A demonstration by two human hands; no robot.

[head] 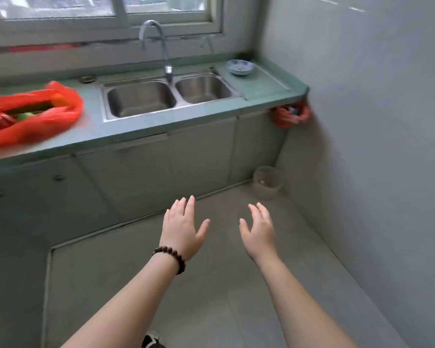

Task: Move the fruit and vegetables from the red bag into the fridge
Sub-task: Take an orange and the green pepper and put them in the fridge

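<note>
Red bag [30, 114] is lying open on the green countertop [141, 124], well up and left of both hands, produce showing inside. Left hand [182, 229] and right hand [259, 232] are hovering spread-fingered, empty, touching nothing.

You see two bare hands, left hand [180, 228] and right hand [259, 231], two sink basins [141, 99], one faucet [158, 46], one blue-patterned dish [239, 67], and two red bags, near-left [33, 114] and right [290, 116].
</note>
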